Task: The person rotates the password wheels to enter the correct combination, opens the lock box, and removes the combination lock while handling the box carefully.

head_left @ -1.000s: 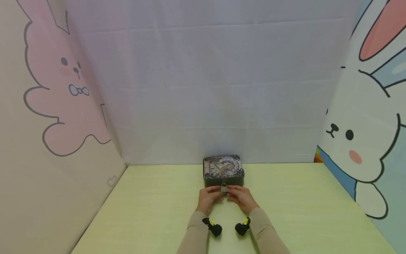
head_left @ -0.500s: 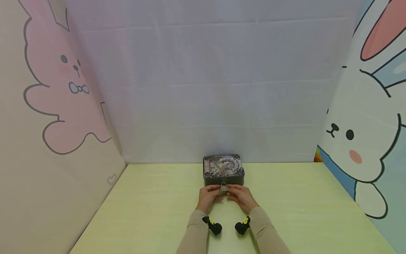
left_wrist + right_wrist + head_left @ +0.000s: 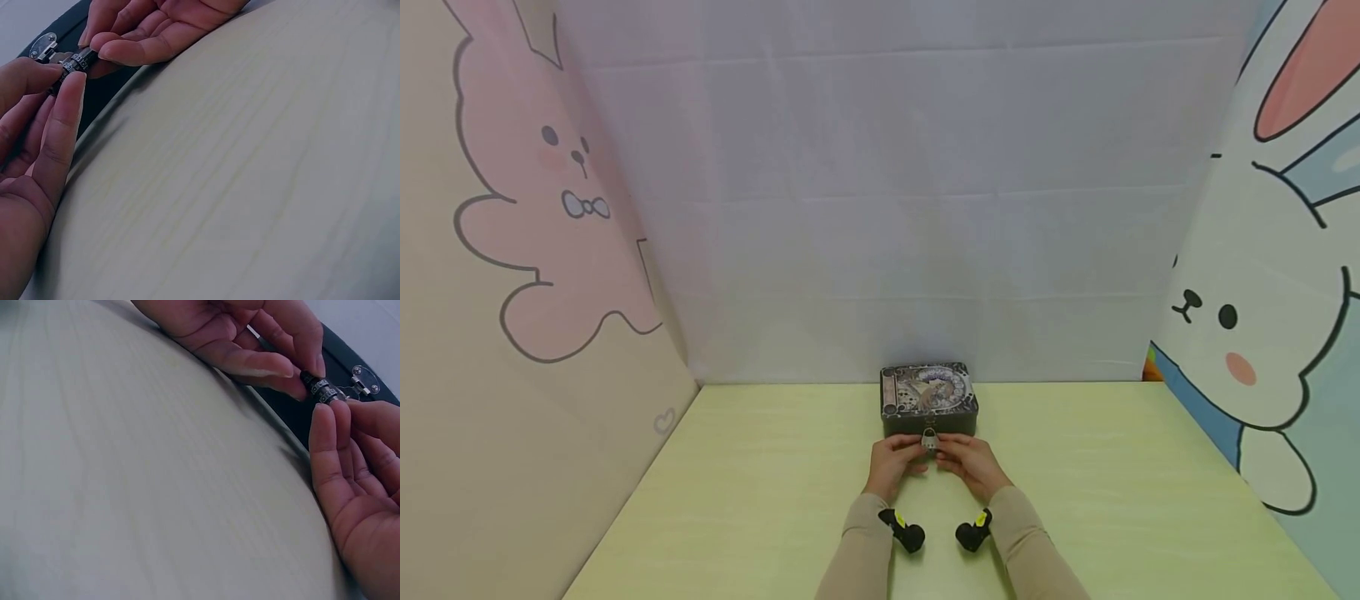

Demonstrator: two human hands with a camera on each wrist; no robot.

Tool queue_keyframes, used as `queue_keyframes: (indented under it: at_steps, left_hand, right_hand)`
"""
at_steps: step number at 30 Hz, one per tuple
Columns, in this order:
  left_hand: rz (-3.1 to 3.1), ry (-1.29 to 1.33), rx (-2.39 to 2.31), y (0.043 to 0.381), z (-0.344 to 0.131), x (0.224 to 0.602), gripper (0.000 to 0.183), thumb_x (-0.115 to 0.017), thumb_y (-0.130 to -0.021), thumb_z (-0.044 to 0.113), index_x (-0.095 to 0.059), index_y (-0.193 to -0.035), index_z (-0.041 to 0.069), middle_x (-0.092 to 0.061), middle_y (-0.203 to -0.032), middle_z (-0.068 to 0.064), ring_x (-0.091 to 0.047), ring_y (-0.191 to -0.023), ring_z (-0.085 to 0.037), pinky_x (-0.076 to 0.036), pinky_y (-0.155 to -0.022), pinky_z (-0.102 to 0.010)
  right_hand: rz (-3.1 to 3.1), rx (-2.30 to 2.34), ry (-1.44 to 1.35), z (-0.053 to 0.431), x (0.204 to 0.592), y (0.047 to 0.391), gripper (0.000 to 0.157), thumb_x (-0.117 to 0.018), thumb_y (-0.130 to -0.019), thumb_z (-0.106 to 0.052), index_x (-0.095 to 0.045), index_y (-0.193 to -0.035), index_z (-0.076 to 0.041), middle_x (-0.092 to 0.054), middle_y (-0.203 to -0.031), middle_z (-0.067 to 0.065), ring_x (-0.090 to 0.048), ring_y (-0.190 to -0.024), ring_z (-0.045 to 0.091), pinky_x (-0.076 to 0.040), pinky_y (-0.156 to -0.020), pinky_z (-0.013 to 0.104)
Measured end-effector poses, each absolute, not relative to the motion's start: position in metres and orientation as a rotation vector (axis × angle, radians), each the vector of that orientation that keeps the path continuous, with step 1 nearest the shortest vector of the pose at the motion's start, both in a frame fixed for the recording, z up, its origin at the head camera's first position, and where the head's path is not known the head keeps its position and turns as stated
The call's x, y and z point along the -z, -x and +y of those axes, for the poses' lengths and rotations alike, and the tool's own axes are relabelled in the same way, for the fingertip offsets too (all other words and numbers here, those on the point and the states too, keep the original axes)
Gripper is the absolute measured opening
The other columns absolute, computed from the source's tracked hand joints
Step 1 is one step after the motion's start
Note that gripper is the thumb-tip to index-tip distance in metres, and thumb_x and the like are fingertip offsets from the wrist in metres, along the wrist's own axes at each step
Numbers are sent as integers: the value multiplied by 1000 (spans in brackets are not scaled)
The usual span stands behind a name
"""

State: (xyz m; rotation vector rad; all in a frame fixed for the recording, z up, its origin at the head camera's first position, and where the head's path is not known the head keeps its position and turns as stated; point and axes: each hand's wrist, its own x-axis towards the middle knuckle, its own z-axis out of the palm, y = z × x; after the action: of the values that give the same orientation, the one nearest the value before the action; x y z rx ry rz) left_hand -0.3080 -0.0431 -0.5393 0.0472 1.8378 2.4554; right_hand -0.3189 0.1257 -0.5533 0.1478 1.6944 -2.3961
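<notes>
A dark decorated tin box (image 3: 928, 423) rests on the table against the back wall, its lid down. From the metal hasp (image 3: 364, 381) on its front hangs a small combination padlock (image 3: 929, 441) with rows of numbered dials (image 3: 76, 62). My left hand (image 3: 891, 468) pinches the padlock from the left, thumb and fingertips at its body. On the other side my right hand (image 3: 976, 469) pinches it too, its fingertips (image 3: 322, 415) right at the dials. Fingers partly cover the padlock in both wrist views.
The pale yellow-green table (image 3: 760, 500) stretches to both sides of the box. A white cloth wall (image 3: 880, 208) closes off the back, with rabbit-printed panels at left and right. Black wrist cameras (image 3: 910, 537) stick out inward from both sleeves.
Both hands stay at the padlock and the box keeps its place on the table. The head view has tipped slightly, so the scene sits a few pixels higher.
</notes>
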Motion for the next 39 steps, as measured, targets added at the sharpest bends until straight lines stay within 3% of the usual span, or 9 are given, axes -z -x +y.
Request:
queue_keyframes:
  at_steps: [11,20,32,39]
  left_hand:
    - [1852,-42,-2445,314,-43,548,24,-63,-89,-9,-64,-109,-22,-71,-98,-23,-72,-80,-30,-64,-69,-40]
    - [1862,-17,-2448,321,-42,562,29,-70,-83,-11,-66,-110,-19,-71,-99,-22,-68,-67,-15,-62,-65,-28]
    - [1901,-21,-2408,309,-43,543,31,-72,-82,-11,-65,-112,-19,-70,-102,-25,-68,-70,-15,-62,-69,-28]
    - [1920,-7,-2408,313,-42,548,30,-72,-81,-11,-67,-110,-18,-72,-98,-22,-66,-64,-13,-60,-63,-24]
  right_hand:
    - [1671,2407,-151,126,555,320,37,-58,-97,3,-52,-130,19,-67,-90,5,-65,-75,11,-60,-72,24]
    - [1673,2422,-164,124,556,319,33,-59,-96,4,-56,-126,18,-67,-91,7,-66,-73,12,-60,-71,24]
    - [1689,2409,-165,125,554,318,37,-59,-97,3,-53,-129,19,-66,-93,6,-65,-74,12,-60,-71,24]
    - [1681,2407,-165,124,553,319,36,-59,-97,3,-53,-129,19,-67,-92,6,-65,-73,12,-60,-71,24]
